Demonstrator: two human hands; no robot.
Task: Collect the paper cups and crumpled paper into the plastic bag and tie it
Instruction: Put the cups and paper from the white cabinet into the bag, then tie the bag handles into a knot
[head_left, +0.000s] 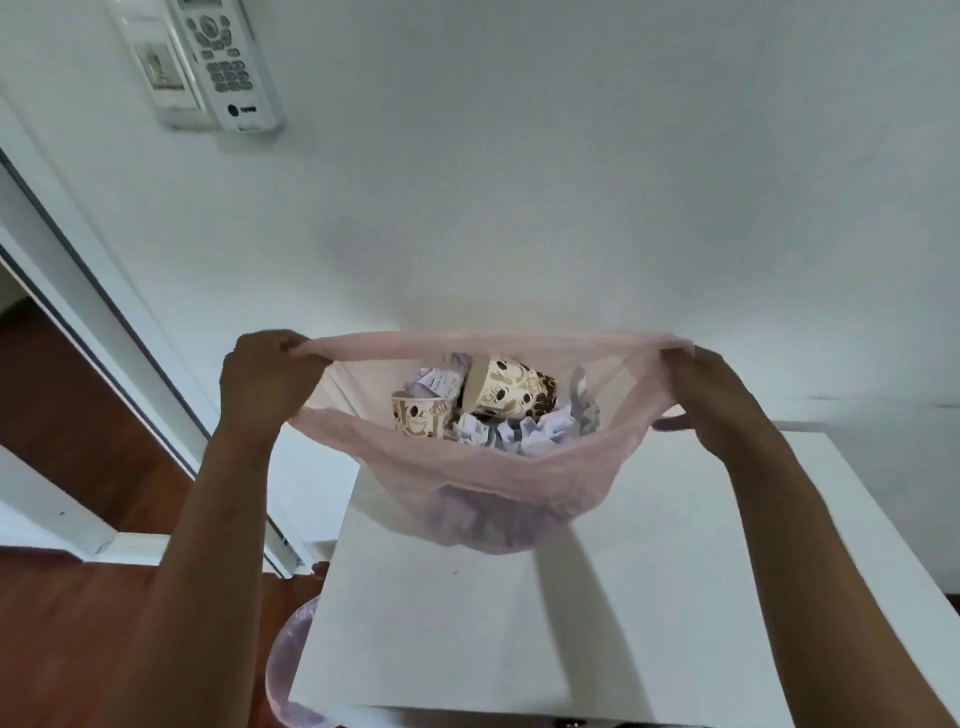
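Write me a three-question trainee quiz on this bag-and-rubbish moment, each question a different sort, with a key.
1. True or false: the pink plastic bag is already tied shut.
2. Multiple choice: where are the two paper cups? A) standing on the white table; B) inside the bag, among the crumpled paper; C) in the lined bin at the table's near left corner.
3. Fill in: the left hand and the right hand each grip the bag's ____, holding its mouth open.

Key
1. False: the mouth is stretched wide open.
2. B.
3. Rim, at opposite sides.
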